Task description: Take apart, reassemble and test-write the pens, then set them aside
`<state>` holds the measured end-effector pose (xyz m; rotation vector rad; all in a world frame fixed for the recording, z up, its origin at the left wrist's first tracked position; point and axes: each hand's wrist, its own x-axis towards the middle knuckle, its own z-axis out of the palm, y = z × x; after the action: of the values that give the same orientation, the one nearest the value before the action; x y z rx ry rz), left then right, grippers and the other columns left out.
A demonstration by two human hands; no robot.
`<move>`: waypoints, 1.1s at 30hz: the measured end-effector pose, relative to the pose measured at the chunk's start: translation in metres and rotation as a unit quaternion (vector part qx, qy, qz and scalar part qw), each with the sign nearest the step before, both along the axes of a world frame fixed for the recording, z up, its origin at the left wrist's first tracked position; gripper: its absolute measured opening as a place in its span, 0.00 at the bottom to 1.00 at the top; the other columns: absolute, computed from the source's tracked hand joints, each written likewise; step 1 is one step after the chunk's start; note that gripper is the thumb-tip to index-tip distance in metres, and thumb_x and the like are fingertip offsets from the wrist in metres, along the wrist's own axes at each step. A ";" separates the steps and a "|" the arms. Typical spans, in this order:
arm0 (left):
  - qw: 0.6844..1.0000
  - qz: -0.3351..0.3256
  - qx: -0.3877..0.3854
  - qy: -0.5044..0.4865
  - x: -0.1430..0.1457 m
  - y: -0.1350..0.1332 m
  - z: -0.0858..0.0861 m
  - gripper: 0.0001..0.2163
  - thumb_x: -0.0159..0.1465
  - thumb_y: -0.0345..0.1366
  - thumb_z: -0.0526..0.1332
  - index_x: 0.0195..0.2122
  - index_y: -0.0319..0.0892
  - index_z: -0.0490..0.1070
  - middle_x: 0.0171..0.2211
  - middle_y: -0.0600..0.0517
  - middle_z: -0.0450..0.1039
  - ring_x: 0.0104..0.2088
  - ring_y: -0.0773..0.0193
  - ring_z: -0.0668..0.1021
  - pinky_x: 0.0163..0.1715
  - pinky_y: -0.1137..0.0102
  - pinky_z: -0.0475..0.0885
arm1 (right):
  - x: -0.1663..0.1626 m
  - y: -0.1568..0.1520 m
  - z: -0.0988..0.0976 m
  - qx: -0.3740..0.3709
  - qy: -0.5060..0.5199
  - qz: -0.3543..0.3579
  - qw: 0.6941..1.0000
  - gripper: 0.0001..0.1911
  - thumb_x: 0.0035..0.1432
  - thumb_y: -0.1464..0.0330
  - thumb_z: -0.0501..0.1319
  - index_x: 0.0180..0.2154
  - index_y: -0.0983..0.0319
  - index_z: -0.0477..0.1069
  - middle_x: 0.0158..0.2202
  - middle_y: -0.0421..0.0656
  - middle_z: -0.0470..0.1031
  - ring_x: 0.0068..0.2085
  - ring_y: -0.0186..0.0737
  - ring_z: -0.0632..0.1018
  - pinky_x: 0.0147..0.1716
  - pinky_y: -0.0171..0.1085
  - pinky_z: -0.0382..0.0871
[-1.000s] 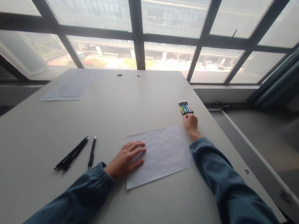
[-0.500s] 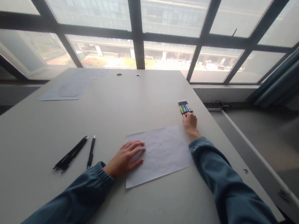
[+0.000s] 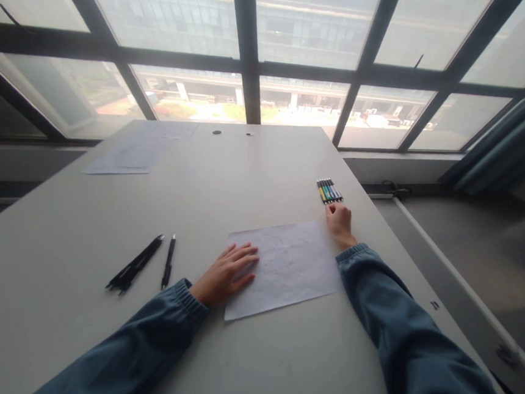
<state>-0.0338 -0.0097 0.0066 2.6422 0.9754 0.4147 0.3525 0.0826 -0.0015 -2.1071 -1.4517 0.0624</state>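
Left hand (image 3: 226, 273): palm down, fingers spread, lying on the left part of the paper (image 3: 290, 273), gripping nothing. Paper is at frame center, slightly low, set at a slant on the white desk (image 3: 206, 204); faint marks on it, too washed out to read.

Right hand (image 3: 339, 221): right of center, fingers curled in, at the near ends of the colored pens (image 3: 330, 190). Can't tell if it's pinching one or just resting against them. Those pens sit side by side in a tight row, yellow at the left end, then green and blue.

Lower left of frame: black pens (image 3: 133, 265) in an overlapping bunch, plus a lone pen (image 3: 168, 261) just right of them, near the left sleeve (image 3: 159, 323). Upper left: more sheets (image 3: 131, 155), overlapping. Windows (image 3: 309, 23) across the top, blue curtain (image 3: 501, 144) upper right.
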 end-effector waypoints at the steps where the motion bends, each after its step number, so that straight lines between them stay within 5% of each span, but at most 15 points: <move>1: 1.000 0.000 0.001 -0.001 0.000 0.000 -0.001 0.18 0.70 0.43 0.57 0.59 0.47 0.70 0.65 0.45 0.66 0.68 0.51 0.64 0.69 0.47 0.55 | 0.000 -0.003 0.000 0.007 0.004 0.007 1.000 0.12 0.65 0.69 0.56 0.36 0.64 0.79 0.38 0.51 0.82 0.39 0.44 0.80 0.43 0.36 0.68; 8: 0.999 0.030 0.019 -0.002 0.001 0.001 -0.001 0.16 0.71 0.39 0.55 0.58 0.50 0.72 0.64 0.47 0.67 0.67 0.52 0.66 0.69 0.48 0.56 | -0.022 -0.038 0.008 0.123 0.079 0.119 0.982 0.11 0.62 0.66 0.60 0.33 0.65 0.77 0.32 0.47 0.80 0.32 0.40 0.77 0.39 0.36 0.69; 18: 0.999 0.042 0.008 0.002 0.004 0.000 0.000 0.17 0.72 0.40 0.54 0.59 0.48 0.70 0.64 0.47 0.67 0.67 0.53 0.65 0.69 0.49 0.54 | -0.076 -0.094 0.013 0.087 0.077 0.301 0.946 0.08 0.63 0.73 0.58 0.40 0.61 0.77 0.35 0.43 0.77 0.32 0.36 0.74 0.38 0.34 0.68; 33: 0.998 0.059 0.011 -0.008 0.008 -0.005 0.005 0.16 0.70 0.39 0.57 0.58 0.48 0.71 0.63 0.47 0.68 0.66 0.53 0.66 0.68 0.50 0.57 | -0.075 -0.096 0.003 0.028 0.023 0.346 0.938 0.08 0.63 0.74 0.58 0.37 0.62 0.76 0.36 0.44 0.74 0.35 0.38 0.74 0.39 0.35 0.67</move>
<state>-0.0256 -0.0147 0.0115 2.6046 1.1302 0.4759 0.2778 -0.0130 0.0017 -1.4442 -2.0646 0.3311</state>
